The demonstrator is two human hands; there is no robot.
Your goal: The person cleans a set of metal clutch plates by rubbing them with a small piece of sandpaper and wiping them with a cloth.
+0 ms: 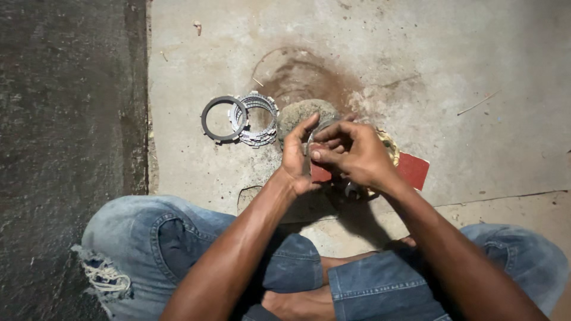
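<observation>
Concrete floor (476, 89), rust-brown dust patch ahead of the seated person's knees. Left hand (297, 157) and right hand (354, 154) are closed together over a thin metal ring (319, 126) and a red sandpaper piece (320, 173), held above the floor. A red sandpaper sheet (414, 170) lies just right of the hands. Left of them, a stack of toothed rings (257, 119) touches a single dark ring (223, 119).
</observation>
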